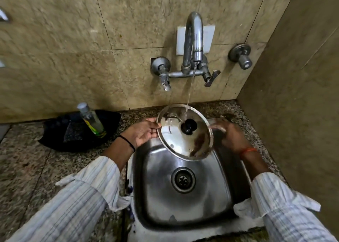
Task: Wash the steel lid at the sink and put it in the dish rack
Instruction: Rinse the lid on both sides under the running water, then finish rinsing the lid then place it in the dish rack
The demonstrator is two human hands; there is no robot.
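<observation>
- The right hand [230,138] is smeared by motion blur; how its fingers lie at the rim of the steel lid [184,131] cannot be told.
- The left hand [145,133] has its fingertips hidden behind the lid's edge.
- Both sleeves run off the bottom edge.
- The label on the bottle [91,120] is too blurred to read.
- What lies in the black tray [55,139] beside the bottle is unclear.
- Two pale shapes are cut off by the left edge.
</observation>
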